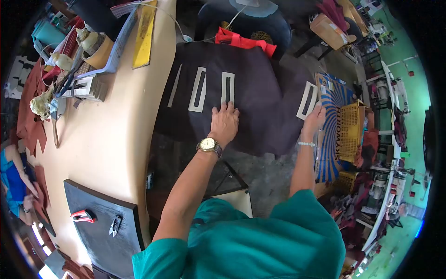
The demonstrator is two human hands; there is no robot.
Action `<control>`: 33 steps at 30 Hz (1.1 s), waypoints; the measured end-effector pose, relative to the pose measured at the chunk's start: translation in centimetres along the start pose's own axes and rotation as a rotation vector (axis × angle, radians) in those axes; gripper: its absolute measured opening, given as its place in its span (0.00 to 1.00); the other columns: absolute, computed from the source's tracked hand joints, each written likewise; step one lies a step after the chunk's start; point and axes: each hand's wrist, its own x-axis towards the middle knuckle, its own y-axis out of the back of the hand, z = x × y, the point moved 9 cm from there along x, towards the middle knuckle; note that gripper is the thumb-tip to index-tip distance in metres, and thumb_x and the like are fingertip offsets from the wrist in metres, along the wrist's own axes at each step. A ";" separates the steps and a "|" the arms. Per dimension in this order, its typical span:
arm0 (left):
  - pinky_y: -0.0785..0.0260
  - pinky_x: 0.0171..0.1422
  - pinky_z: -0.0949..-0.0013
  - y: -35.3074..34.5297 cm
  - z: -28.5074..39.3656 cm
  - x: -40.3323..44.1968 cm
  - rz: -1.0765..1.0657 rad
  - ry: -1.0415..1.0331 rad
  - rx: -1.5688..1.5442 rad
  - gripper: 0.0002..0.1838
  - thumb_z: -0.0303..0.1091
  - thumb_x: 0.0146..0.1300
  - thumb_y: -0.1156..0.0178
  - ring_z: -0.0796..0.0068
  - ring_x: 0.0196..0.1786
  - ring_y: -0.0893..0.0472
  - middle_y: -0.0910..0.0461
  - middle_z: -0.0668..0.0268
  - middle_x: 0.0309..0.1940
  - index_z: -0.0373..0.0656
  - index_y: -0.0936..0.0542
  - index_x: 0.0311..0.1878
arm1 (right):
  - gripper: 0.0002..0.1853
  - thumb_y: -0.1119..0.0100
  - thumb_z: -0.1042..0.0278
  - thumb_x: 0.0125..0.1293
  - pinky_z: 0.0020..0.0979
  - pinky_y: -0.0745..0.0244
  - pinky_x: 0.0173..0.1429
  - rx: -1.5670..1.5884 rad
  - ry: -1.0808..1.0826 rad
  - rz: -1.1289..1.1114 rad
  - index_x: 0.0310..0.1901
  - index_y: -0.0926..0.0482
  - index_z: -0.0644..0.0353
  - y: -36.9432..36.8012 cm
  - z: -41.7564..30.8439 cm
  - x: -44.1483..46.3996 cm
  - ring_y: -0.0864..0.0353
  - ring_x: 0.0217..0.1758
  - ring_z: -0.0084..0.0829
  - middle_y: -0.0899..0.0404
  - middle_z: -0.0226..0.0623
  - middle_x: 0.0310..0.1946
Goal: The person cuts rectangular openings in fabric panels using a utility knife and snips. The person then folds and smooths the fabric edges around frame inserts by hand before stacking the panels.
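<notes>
Dark cloth (260,123) is spread out in front of me, with several pale rectangular frames on it. My left hand (225,123) lies on the cloth with its fingers spread, the fingertips at the lower end of one upright frame (228,80). To its left are another slotted frame (197,89) and a narrow pale strip (174,86). Near the cloth's right edge, my right hand (314,122) has its fingers closed at the side of a tilted slotted frame (305,101).
A cream table (104,139) on the left bears a black board (88,242) with red-handled clippers (83,215) and small snips (115,226). Beyond are a blue basket (121,42), a yellow ruler (145,35), a red bag (246,42), a yellow crate (349,132) and a person (18,179).
</notes>
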 end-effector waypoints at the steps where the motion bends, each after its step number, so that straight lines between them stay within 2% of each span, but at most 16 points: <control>1: 0.38 0.60 0.50 0.0 -0.3 0.3 -0.068 0.016 -0.063 0.21 0.45 0.63 0.49 0.59 0.62 0.32 0.30 0.57 0.57 0.43 0.25 0.54 | 0.13 0.52 0.65 0.69 0.32 0.34 0.36 0.035 0.191 0.010 0.32 0.29 0.66 0.4 -4.1 -0.5 0.31 0.27 0.29 0.28 0.38 0.23; 3: 0.41 0.64 0.50 0.7 -0.9 0.3 -0.141 0.100 -0.309 0.27 0.54 0.64 0.54 0.57 0.64 0.35 0.32 0.55 0.59 0.43 0.27 0.57 | 0.08 0.51 0.69 0.67 0.31 0.32 0.37 0.025 0.345 -0.026 0.35 0.27 0.66 0.1 -10.7 -2.9 0.27 0.29 0.31 0.26 0.39 0.26; 5: 0.46 0.68 0.52 2.1 -1.8 0.2 -0.128 0.238 -0.677 0.36 0.63 0.64 0.61 0.56 0.67 0.38 0.33 0.53 0.61 0.42 0.29 0.60 | 0.05 0.48 0.73 0.64 0.33 0.30 0.40 0.008 0.456 -0.247 0.38 0.27 0.65 -1.2 -16.9 -7.1 0.24 0.33 0.34 0.25 0.42 0.32; 6: 0.54 0.73 0.57 0.6 -2.4 -0.2 -0.209 0.397 -1.066 0.46 0.73 0.61 0.72 0.57 0.70 0.42 0.37 0.53 0.65 0.40 0.34 0.64 | 0.04 0.46 0.75 0.62 0.34 0.29 0.40 0.077 0.573 -0.319 0.37 0.27 0.65 -2.3 -18.7 -9.1 0.23 0.35 0.37 0.25 0.42 0.34; 8: 0.51 0.72 0.62 2.2 -1.9 -0.5 -0.050 0.239 -1.601 0.43 0.69 0.64 0.69 0.62 0.66 0.36 0.34 0.55 0.62 0.38 0.35 0.64 | 0.04 0.42 0.74 0.60 0.36 0.27 0.41 0.227 0.673 -0.510 0.34 0.26 0.64 -4.6 -21.2 -13.4 0.22 0.37 0.42 0.24 0.45 0.37; 9: 0.41 0.66 0.64 3.3 -1.1 -1.3 -0.074 0.222 -1.966 0.37 0.63 0.67 0.63 0.68 0.60 0.31 0.31 0.58 0.59 0.39 0.34 0.64 | 0.04 0.41 0.75 0.59 0.36 0.27 0.42 0.245 0.539 -0.697 0.33 0.26 0.64 -6.3 -21.5 -15.4 0.22 0.38 0.43 0.24 0.45 0.38; 10: 0.33 0.56 0.68 6.6 -1.5 -3.6 0.098 0.315 -2.023 0.26 0.53 0.69 0.57 0.75 0.51 0.27 0.26 0.62 0.51 0.41 0.29 0.58 | 0.06 0.42 0.72 0.61 0.37 0.28 0.42 0.328 0.568 -0.762 0.32 0.26 0.65 -7.1 -22.4 -17.2 0.22 0.38 0.43 0.24 0.45 0.38; 12: 0.30 0.50 0.73 7.0 -3.4 -5.0 0.112 0.260 -2.178 0.18 0.44 0.69 0.51 0.79 0.44 0.24 0.23 0.66 0.45 0.42 0.26 0.52 | 0.07 0.45 0.70 0.63 0.36 0.30 0.41 0.379 0.447 -0.960 0.32 0.27 0.66 -8.8 -22.1 -19.4 0.24 0.36 0.42 0.24 0.45 0.37; 14: 0.29 0.44 0.80 8.5 -5.7 -6.5 0.324 0.202 -2.121 0.10 0.36 0.66 0.44 0.86 0.37 0.23 0.21 0.72 0.37 0.41 0.24 0.45 | 0.07 0.50 0.70 0.65 0.33 0.31 0.41 0.535 0.439 -0.997 0.33 0.27 0.65 -9.0 -22.9 -20.0 0.26 0.35 0.37 0.26 0.42 0.35; 16: 0.29 0.43 0.80 9.6 -7.1 -9.0 0.354 0.272 -1.965 0.09 0.35 0.64 0.43 0.86 0.36 0.24 0.21 0.72 0.36 0.41 0.24 0.44 | 0.08 0.50 0.70 0.65 0.33 0.32 0.49 0.519 0.358 -0.848 0.40 0.27 0.65 -8.5 -22.9 -18.9 0.27 0.43 0.34 0.26 0.41 0.40; 18: 0.30 0.45 0.79 11.2 -7.2 -11.5 0.382 0.240 -1.964 0.07 0.29 0.61 0.40 0.87 0.37 0.24 0.21 0.73 0.35 0.42 0.24 0.42 | 0.17 0.50 0.66 0.66 0.34 0.38 0.60 0.619 0.387 -0.669 0.53 0.32 0.66 -8.2 -23.2 -17.3 0.31 0.54 0.34 0.30 0.42 0.51; 20: 0.31 0.45 0.80 13.5 -6.3 -13.8 0.391 0.125 -1.798 0.07 0.27 0.59 0.39 0.87 0.36 0.24 0.21 0.73 0.35 0.42 0.24 0.40 | 0.26 0.51 0.64 0.66 0.35 0.45 0.67 0.819 0.104 -0.725 0.62 0.42 0.68 -8.6 -24.2 -16.4 0.37 0.62 0.36 0.37 0.45 0.59; 21: 0.32 0.46 0.80 14.3 -5.3 -14.9 0.335 0.119 -1.882 0.06 0.26 0.58 0.38 0.88 0.36 0.25 0.22 0.74 0.34 0.43 0.24 0.38 | 0.31 0.51 0.62 0.66 0.36 0.44 0.67 0.997 -0.096 -0.889 0.65 0.48 0.69 -9.6 -24.3 -16.9 0.38 0.63 0.36 0.40 0.46 0.62; 25: 0.31 0.50 0.78 15.9 -3.4 -18.6 0.236 0.064 -1.942 0.14 0.22 0.52 0.42 0.85 0.40 0.23 0.21 0.71 0.38 0.39 0.24 0.44 | 0.23 0.42 0.73 0.61 0.26 0.37 0.59 0.960 -0.174 -1.215 0.57 0.33 0.67 -10.0 -27.4 -22.5 0.29 0.51 0.25 0.27 0.36 0.50; 26: 0.34 0.43 0.81 17.2 -2.7 -19.8 0.251 0.086 -1.967 0.06 0.23 0.54 0.42 0.90 0.36 0.29 0.26 0.78 0.31 0.43 0.27 0.33 | 0.21 0.42 0.74 0.61 0.25 0.36 0.58 0.964 -0.132 -1.170 0.56 0.32 0.67 -9.7 -28.1 -22.9 0.28 0.49 0.24 0.26 0.35 0.49; 33: 0.28 0.46 0.78 15.3 -5.5 -26.2 0.456 0.239 -2.254 0.17 0.38 0.61 0.40 0.84 0.41 0.22 0.21 0.69 0.38 0.39 0.27 0.49 | 0.15 0.38 0.74 0.60 0.25 0.34 0.52 1.052 0.108 -0.769 0.47 0.28 0.67 -6.6 -31.8 -24.9 0.28 0.43 0.22 0.24 0.33 0.41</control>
